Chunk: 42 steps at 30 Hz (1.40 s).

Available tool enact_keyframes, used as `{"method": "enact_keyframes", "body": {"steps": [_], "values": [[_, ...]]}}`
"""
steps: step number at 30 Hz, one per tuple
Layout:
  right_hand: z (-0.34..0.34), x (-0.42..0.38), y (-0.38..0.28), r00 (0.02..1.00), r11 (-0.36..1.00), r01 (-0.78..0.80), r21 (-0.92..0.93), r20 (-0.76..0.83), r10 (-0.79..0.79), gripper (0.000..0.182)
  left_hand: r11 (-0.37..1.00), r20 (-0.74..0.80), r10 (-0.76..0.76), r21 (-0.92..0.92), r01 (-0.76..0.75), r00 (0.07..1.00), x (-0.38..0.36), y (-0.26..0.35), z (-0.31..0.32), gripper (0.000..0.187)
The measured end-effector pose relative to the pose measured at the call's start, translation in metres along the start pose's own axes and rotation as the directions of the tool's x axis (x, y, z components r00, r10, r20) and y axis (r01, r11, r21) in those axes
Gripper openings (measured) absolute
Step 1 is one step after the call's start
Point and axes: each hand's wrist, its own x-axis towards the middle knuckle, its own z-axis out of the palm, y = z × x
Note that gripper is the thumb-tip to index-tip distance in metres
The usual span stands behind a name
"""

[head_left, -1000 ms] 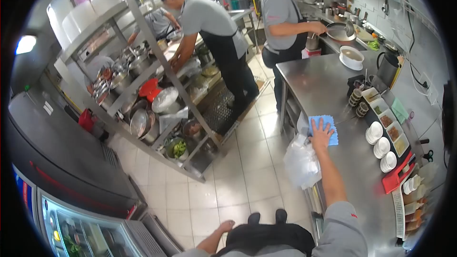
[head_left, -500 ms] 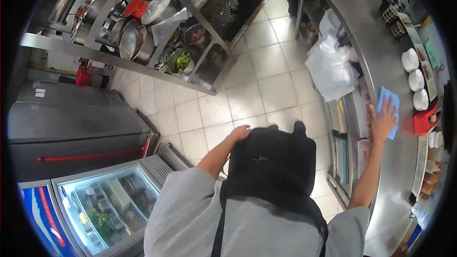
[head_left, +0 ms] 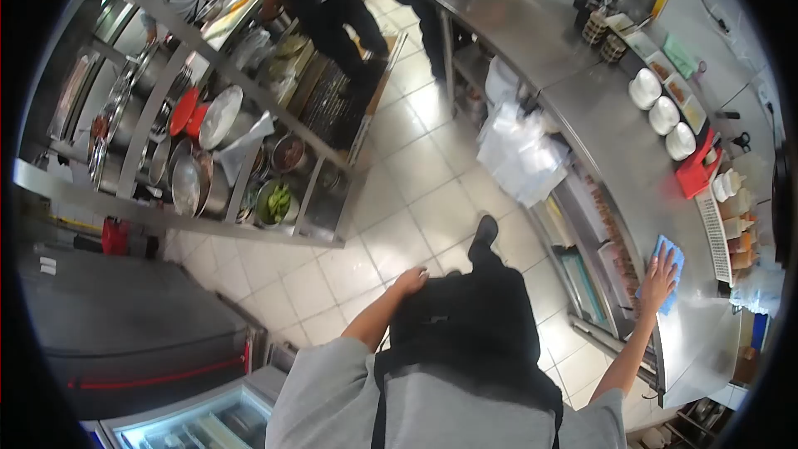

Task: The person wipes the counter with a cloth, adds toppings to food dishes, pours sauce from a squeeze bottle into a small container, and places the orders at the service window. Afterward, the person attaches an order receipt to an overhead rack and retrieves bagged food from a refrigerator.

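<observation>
My right hand (head_left: pixel 659 281) presses a blue cloth (head_left: pixel 670 254) onto the steel counter (head_left: pixel 615 129) on the right. Its fingers lie over the cloth, whose edges stick out around them. My left hand (head_left: pixel 410 281) hangs beside the black apron (head_left: pixel 457 308), near its upper left edge. The fingers there look loosely curled, with nothing visible in them; their tips are partly hidden.
White bowls (head_left: pixel 663 115), a red container (head_left: pixel 697 170) and a white basket (head_left: pixel 712 233) line the counter's wall side. Plastic bags (head_left: pixel 519 150) bulge from below it. A rack with pots (head_left: pixel 199 179) and a fridge (head_left: pixel 141 308) stand left. Two people (head_left: pixel 332 25) stand ahead.
My right hand and the cloth have moved along the counter toward me, past the red container. My view has shifted, showing more of the people ahead. One foot now reaches forward.
</observation>
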Motion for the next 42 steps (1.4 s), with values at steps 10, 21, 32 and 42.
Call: {"method": "enact_keyframes", "body": {"steps": [10, 21, 32, 42], "values": [[0.001, 0.114, -0.089, 0.970, 0.973, -0.232, 0.000, 0.074, 0.231, 0.050, 0.925, -0.166, 0.377, 0.013, -0.380, 0.911, 0.072, 0.098, -0.077, 0.036], [-0.037, 0.140, -0.118, 0.921, 0.910, -0.388, 0.145, 0.104, 0.376, 0.047, 0.310, -0.376, 0.907, 0.288, -0.906, 0.191, 0.167, 0.434, -0.215, 0.035], [-0.037, 0.141, -0.116, 0.917, 0.882, -0.373, 0.287, -0.028, 0.397, 0.043, 0.450, -0.367, 0.875, 0.375, -0.811, 0.316, 0.198, 0.477, -0.182, 0.058], [-0.038, 0.140, -0.106, 0.922, 0.863, -0.345, 0.369, -0.039, 0.386, 0.042, 0.433, -0.345, 0.888, 0.400, -0.808, 0.305, 0.192, 0.482, -0.180, 0.051]]}}
